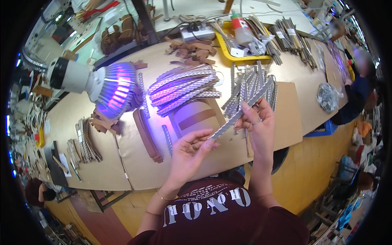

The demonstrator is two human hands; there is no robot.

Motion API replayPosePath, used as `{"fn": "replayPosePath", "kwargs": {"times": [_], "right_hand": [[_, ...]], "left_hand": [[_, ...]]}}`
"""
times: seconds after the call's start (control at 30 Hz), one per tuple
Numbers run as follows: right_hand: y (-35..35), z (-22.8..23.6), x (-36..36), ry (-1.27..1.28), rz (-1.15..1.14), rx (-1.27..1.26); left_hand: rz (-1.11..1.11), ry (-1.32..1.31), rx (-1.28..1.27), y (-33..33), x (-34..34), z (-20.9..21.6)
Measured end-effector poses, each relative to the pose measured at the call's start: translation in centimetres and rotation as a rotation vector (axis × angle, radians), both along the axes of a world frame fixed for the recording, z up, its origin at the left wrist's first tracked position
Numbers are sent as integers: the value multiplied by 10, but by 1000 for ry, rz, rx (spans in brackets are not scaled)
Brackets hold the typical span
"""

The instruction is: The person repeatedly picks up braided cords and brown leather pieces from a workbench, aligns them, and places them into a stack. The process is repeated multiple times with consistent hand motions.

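A grey braided strap (232, 124) runs slantwise between my two hands above the table. My left hand (191, 150) pinches its lower end between thumb and fingers. Higher up, my right hand (258, 118) grips the strap with fingers curled, and its far end sticks out past them. Behind my right hand lies a loose heap of grey braided straps (245, 83). Further left, a thick stack of pale braided straps (183, 87) rests over a cardboard-coloured block with a brown strip (197, 119) across it. One short braided strap (166, 140) lies near my left hand.
A lamp (118, 87) with a ribbed head casts purple light from the left. Brown strips (147, 136) lie stacked beside it. At the back stand a yellow tray (241, 59) with a bottle (242, 30) and a power strip (197, 34). A bag (329, 96) and a co-worker (357, 96) are at right.
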State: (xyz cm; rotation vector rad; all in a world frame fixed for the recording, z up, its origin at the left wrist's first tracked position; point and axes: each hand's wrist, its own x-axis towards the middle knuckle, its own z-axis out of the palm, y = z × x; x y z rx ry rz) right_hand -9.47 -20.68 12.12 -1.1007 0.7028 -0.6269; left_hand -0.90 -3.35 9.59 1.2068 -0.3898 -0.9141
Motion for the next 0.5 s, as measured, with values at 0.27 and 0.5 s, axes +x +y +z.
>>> {"fn": "replayPosePath", "kwargs": {"times": [0.27,0.5], "right_hand": [[10,-4,3,-27,-109,-153],[6,-2,0,25,-106,-178]], "left_hand": [[181,-419,94,16,9,-19],[144,-321,83,24,8,-24]]}}
